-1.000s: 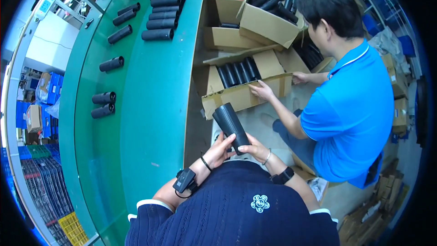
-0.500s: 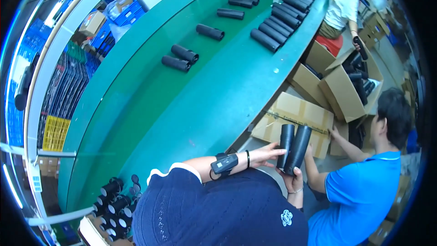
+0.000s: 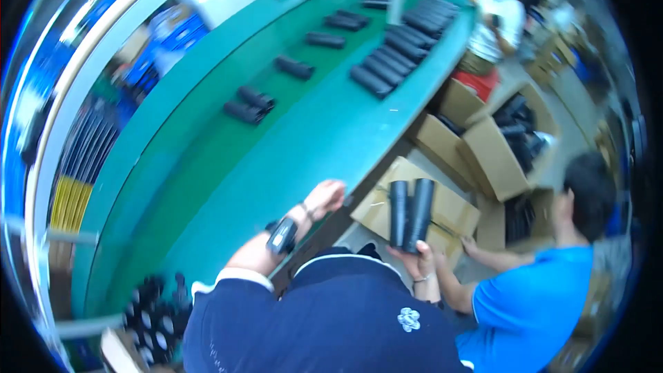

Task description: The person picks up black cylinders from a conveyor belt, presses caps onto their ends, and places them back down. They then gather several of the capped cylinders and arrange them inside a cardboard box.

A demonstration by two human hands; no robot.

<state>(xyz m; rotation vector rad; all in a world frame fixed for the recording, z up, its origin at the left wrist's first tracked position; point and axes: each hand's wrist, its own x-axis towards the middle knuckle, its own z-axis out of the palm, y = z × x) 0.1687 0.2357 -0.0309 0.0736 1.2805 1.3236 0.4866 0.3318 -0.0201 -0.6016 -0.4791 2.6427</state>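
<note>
My right hand [image 3: 416,260] is closed around the lower ends of two black plastic tubes, a left one [image 3: 398,214] and a right one [image 3: 420,214]. They stand nearly upright side by side above a taped cardboard box [image 3: 456,215]. Away from the tubes, my left hand [image 3: 327,197] hovers near the edge of the green work table [image 3: 262,173]. Motion blurs its fingers, and nothing is seen in it. A black device is strapped to my left wrist.
Black tubes [image 3: 373,81] lie in a row along the table's far right side, with others scattered on the green belt [image 3: 200,145]. A person in a blue shirt [image 3: 532,297] bends over the taped box. Open cartons [image 3: 494,155] stand behind; another person [image 3: 498,21] sits farther off.
My left hand has let go of the tubes and moved left to the table edge. The right hand keeps both tubes. The view has shifted and blurred.
</note>
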